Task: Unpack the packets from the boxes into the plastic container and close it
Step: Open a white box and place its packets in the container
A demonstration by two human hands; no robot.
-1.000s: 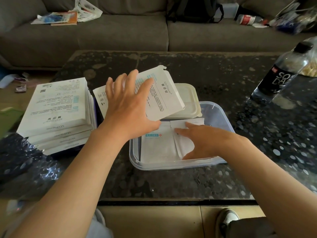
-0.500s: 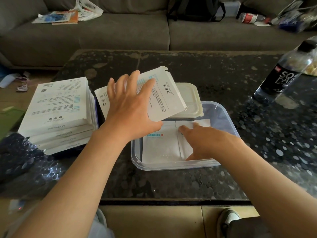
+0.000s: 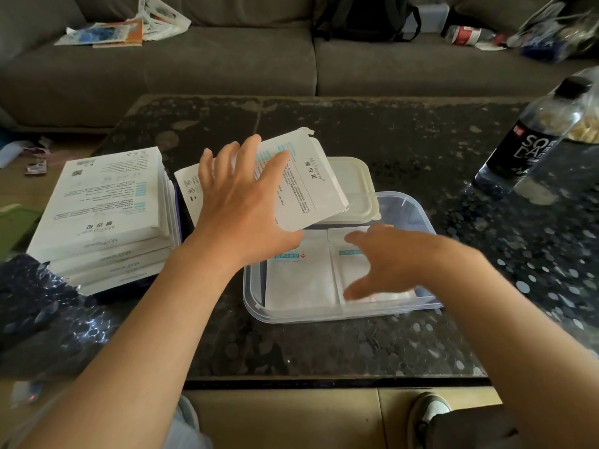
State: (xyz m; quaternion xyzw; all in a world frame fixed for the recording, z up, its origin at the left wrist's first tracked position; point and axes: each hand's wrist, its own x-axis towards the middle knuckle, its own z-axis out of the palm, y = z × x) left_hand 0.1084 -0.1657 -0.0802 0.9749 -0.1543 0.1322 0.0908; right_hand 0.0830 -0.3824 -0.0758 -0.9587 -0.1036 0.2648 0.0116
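The left hand grips an opened white box, fingers fanned across its top and thumb tucked beneath, holding it tilted over the cream lid. The right hand, blurred, is spread loose over two white packets lying flat side by side in the clear plastic container. I can't tell if it touches them. The lid sits at the container's 12 o'clock, overlapping its rim. A stack of boxes stands at 9 o'clock and a soda bottle at 2 o'clock on the dark speckled surface.
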